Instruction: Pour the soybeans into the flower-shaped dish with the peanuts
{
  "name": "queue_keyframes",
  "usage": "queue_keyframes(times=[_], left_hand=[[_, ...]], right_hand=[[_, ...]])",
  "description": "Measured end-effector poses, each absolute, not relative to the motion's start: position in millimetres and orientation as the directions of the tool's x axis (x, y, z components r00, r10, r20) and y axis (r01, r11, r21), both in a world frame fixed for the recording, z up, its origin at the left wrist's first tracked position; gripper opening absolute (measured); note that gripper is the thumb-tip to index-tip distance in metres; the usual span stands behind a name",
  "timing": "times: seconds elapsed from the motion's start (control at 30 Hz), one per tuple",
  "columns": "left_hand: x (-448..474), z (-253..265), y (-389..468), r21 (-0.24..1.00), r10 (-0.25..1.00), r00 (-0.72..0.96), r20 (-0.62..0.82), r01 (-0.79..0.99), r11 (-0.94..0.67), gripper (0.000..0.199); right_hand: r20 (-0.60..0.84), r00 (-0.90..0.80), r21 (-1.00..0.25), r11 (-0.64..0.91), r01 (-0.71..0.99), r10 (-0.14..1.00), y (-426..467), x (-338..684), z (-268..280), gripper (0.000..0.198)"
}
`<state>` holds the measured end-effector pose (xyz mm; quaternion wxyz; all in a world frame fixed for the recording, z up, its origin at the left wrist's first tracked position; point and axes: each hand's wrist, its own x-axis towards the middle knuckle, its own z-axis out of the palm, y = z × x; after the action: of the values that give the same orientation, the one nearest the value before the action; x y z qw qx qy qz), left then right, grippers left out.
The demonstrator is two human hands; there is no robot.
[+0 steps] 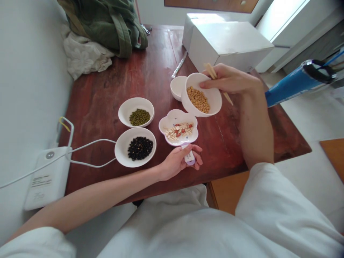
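My left hand (180,157) is closed on the handle of a white flower-shaped dish (174,116) with a purple underside. Pale seeds and a few red pieces (179,131) lie in the dish. Above its far right side, my right hand (225,79) grips a white bowl (215,103) tilted toward me, thumb over the rim. Yellow beans (198,99) gather at the bowl's lower left. Wooden chopsticks (211,71) are tucked in that same hand. Behind the tilted bowl, another white bowl (176,86) is partly covered; its contents are hard to see.
To the left stand a bowl (124,109) of green beans and a bowl (121,150) of black beans. A white power strip (45,179) with cables lies by the wall. Further back are a green bag (107,25), a white box (228,39) and a silvery strip (179,65); a blue bottle (295,84) stands right.
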<state>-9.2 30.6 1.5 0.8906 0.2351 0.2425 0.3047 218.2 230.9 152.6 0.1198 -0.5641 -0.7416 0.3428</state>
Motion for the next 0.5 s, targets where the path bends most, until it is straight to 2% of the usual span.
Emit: queue_keyframes(times=[0.07,0.1,0.17,0.33,0.4,0.5], left_hand=[[-10,0,30,0.561,0.655,0.699,-0.287,-0.431,0.706,0.065],[-10,0,30,0.559,0.655,0.699,-0.287,-0.433,0.707,0.065],[-10,-1,30,0.555,0.653,0.701,-0.287,-0.434,0.709,0.064],[-12,-1,30,0.545,0.645,0.711,-0.279,-0.436,0.716,0.064],[-12,0,30,0.539,0.645,0.712,-0.279,-0.44,0.718,0.064],[-13,2,30,0.529,0.644,0.715,-0.272,-0.447,0.721,0.063]], right_hand=[[-0.172,-0.536,-0.735,0.255,0.629,0.827,234,207,143,0.03],[-0.137,-0.577,-0.743,0.302,0.598,0.805,236,202,139,0.03],[-0.094,-0.581,-0.695,0.364,0.62,0.809,235,192,134,0.028],[-0.146,-0.611,-0.519,0.466,0.717,0.778,227,177,131,0.037],[-0.18,-0.617,-0.545,0.445,0.711,0.766,224,174,132,0.039],[-0.248,-0.603,-0.688,0.3,0.66,0.758,222,171,131,0.039]])
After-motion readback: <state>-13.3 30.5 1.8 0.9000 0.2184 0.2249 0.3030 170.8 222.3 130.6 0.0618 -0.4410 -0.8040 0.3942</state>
